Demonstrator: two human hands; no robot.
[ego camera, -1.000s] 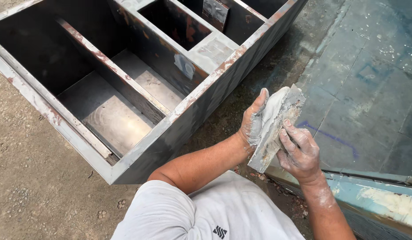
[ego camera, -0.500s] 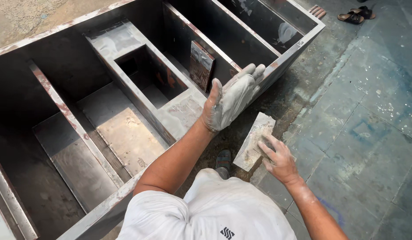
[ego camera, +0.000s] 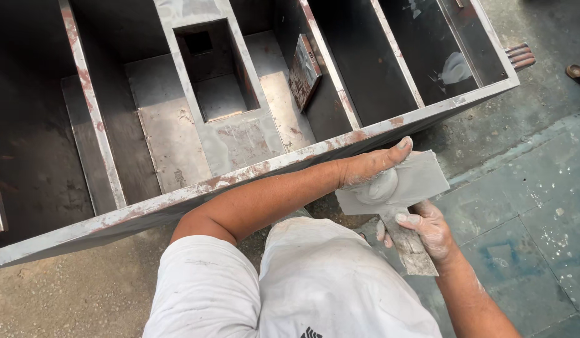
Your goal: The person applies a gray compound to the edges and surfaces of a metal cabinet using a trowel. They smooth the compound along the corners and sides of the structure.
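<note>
Seen from the head camera, a person crouches beside a large dark metal cabinet frame (ego camera: 252, 172) laid on its back on the ground, its rim and dividers streaked with rust and pale filler. The left hand (ego camera: 371, 166), smeared grey, grips a flat grey putty board (ego camera: 402, 184) from above, thumb stretched along its upper edge, a lump of grey putty (ego camera: 379, 189) bulging under the palm. The right hand (ego camera: 427, 228), equally coated, is closed around a putty-caked scraper (ego camera: 410, 247) whose blade points down toward the person's white trousers (ego camera: 340, 288). Both tools hang over the concrete floor (ego camera: 521, 188), just beside the frame's near rim, not touching it.

The risks, as judged from this view: the putty lump sits near the board's lower edge and could slide off onto the floor or the trousers if the board tilts further. Slick, coated fingers could let the scraper slip. The frame's rusty rim runs close to the left forearm, so a careless reach across it could scrape skin.
</note>
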